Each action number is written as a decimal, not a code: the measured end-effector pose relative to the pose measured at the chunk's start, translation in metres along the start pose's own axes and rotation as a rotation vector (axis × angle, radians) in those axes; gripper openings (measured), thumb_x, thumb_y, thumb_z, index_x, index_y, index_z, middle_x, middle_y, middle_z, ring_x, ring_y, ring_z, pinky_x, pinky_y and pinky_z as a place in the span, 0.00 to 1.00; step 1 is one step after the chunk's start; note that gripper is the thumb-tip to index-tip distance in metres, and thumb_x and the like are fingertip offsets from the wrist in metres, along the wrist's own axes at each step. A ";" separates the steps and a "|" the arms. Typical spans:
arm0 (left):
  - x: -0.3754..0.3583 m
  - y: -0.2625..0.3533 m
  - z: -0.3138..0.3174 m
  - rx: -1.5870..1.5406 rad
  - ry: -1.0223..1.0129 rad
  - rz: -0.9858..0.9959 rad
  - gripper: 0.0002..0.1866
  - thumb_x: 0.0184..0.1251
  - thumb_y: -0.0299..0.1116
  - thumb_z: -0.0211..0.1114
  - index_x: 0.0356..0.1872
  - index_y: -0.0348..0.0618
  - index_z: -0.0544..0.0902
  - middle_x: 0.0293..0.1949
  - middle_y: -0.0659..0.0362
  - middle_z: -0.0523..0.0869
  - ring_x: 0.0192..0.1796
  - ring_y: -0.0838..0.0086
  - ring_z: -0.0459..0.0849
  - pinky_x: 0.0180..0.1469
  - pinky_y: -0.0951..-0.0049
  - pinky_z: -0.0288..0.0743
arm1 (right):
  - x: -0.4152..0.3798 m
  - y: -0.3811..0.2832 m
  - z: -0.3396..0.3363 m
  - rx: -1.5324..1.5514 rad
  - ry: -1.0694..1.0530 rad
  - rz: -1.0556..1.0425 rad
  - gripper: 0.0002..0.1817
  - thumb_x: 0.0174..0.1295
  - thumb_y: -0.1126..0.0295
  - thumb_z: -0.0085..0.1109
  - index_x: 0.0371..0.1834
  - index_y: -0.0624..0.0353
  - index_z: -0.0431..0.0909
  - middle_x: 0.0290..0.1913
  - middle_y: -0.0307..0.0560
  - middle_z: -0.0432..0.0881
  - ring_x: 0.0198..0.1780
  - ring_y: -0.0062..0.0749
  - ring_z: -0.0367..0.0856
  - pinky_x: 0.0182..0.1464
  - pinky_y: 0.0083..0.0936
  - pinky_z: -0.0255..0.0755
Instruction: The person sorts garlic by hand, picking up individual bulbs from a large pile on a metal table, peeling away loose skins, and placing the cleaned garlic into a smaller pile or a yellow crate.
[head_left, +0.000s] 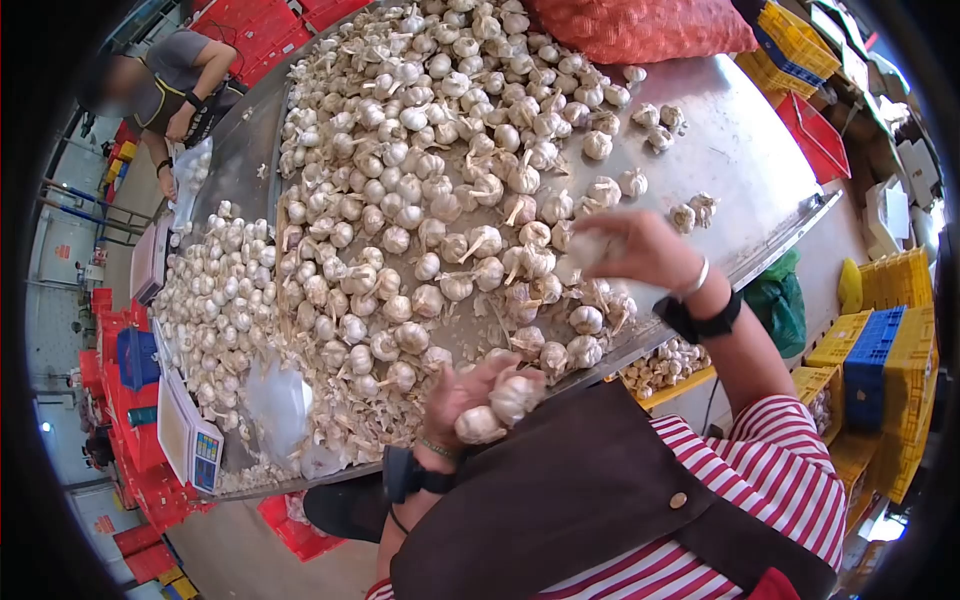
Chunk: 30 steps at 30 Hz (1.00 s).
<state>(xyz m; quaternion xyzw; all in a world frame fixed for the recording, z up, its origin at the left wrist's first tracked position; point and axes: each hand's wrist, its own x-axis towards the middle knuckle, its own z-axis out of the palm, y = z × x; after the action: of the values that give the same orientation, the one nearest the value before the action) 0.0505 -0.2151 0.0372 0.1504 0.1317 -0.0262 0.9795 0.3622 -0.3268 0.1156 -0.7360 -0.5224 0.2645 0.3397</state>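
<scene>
My left hand (465, 395), palm up near the table's front edge, cradles two garlic bulbs: one whitish bulb (481, 425) towards the wrist side and another bulb (515, 398) by the fingertips. Over the right part of the pile, my right hand (645, 245) is closed around a pale garlic bulb (594, 248), slightly blurred by motion. A large heap of garlic bulbs (400, 180), many with stems and loose skins, covers the metal table (735, 130). Smaller, cleaner bulbs (225, 280) lie in a separate section on the left.
A red mesh sack (640, 25) lies at the table's far edge. Digital scales (190, 430) stand along the left side, beside a clear plastic bag (280, 400). A co-worker (170, 85) is at the far left. Yellow crates (895, 370) and a green bag (778, 300) are on the right.
</scene>
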 end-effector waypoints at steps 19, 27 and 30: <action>-0.109 0.166 -0.015 -0.505 -0.096 0.698 0.37 0.61 0.60 0.65 0.62 0.43 0.69 0.60 0.52 0.72 0.60 0.59 0.75 0.63 0.51 0.72 | 0.030 0.019 0.101 -0.683 -0.340 -0.296 0.21 0.51 0.69 0.66 0.51 0.56 0.78 0.46 0.46 0.79 0.51 0.44 0.79 0.50 0.37 0.76; -0.109 0.212 -0.038 1.063 1.132 0.962 0.21 0.66 0.25 0.57 0.61 0.41 0.76 0.55 0.55 0.79 0.58 0.68 0.79 0.59 0.71 0.75 | 0.031 0.042 0.130 -0.885 -0.454 -0.232 0.18 0.45 0.68 0.68 0.43 0.54 0.82 0.41 0.49 0.84 0.47 0.38 0.84 0.44 0.32 0.78; -0.014 0.128 -0.002 1.519 0.855 0.421 0.15 0.63 0.27 0.65 0.52 0.41 0.81 0.49 0.58 0.84 0.52 0.71 0.83 0.53 0.73 0.79 | 0.034 0.018 0.089 -0.641 -0.485 -0.054 0.17 0.45 0.66 0.68 0.40 0.56 0.83 0.38 0.51 0.86 0.42 0.41 0.85 0.42 0.32 0.78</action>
<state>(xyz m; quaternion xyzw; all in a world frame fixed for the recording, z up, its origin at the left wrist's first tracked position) 0.0483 -0.0924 0.0756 0.7759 0.4021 0.1322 0.4677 0.3169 -0.2789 0.0448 -0.7070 -0.6625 0.2451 -0.0334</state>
